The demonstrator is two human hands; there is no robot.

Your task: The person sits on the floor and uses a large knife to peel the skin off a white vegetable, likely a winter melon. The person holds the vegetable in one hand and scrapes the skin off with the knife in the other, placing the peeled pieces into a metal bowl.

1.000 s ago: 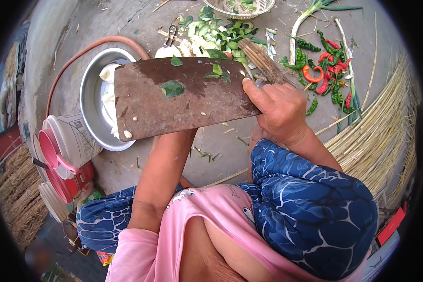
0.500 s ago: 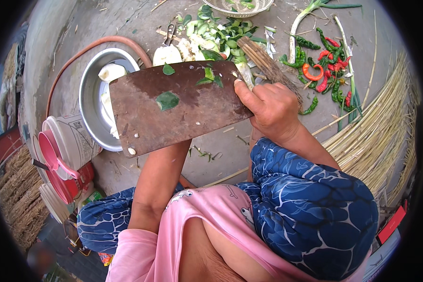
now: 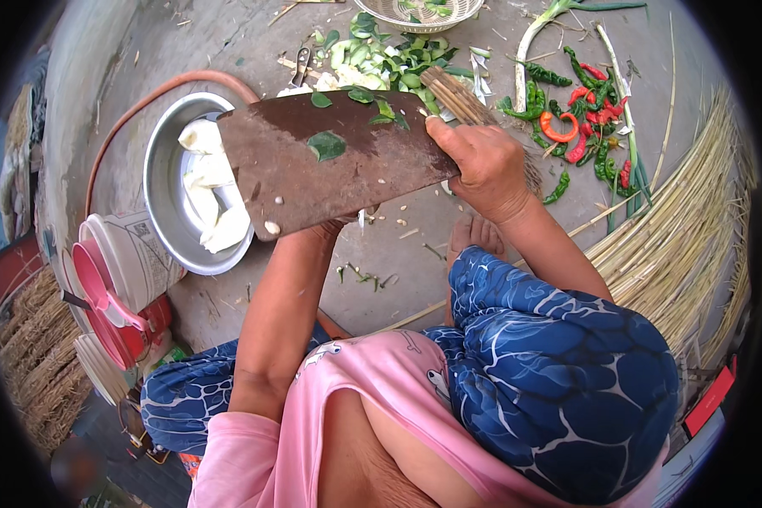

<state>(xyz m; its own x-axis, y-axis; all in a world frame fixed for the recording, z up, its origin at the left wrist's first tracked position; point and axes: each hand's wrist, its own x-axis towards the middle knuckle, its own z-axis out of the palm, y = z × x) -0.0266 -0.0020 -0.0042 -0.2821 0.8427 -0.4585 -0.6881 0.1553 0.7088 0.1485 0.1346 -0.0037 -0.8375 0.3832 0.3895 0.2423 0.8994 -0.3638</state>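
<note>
My right hand (image 3: 483, 165) is closed on the right end of a dark brown cutting board (image 3: 356, 173), thumb on top. The board is raised and tilted, with green peel pieces (image 3: 326, 146) and pale seeds (image 3: 272, 228) stuck on it. My left hand is under the board; only its wrist (image 3: 326, 230) shows at the near edge, and its fingers are hidden. Left of the board stands a metal basin (image 3: 151, 182) holding several pale peeled vegetable pieces (image 3: 203, 173). Beyond the board lies a heap of green peelings and trimmings (image 3: 381, 63), partly covered by it.
A peeler (image 3: 301, 66) and a woven basket (image 3: 419, 23) lie at the far side. Chilies (image 3: 588, 118), spring onions (image 3: 529, 59) and a twig brush (image 3: 461, 97) are on the right, near long dry stalks (image 3: 677, 245). Buckets (image 3: 127, 254) and a hose (image 3: 118, 127) are at left.
The board has shifted slightly up and to the right, uncovering more of the basin's pieces and covering more of the heap. More pale seeds show on the floor below the board.
</note>
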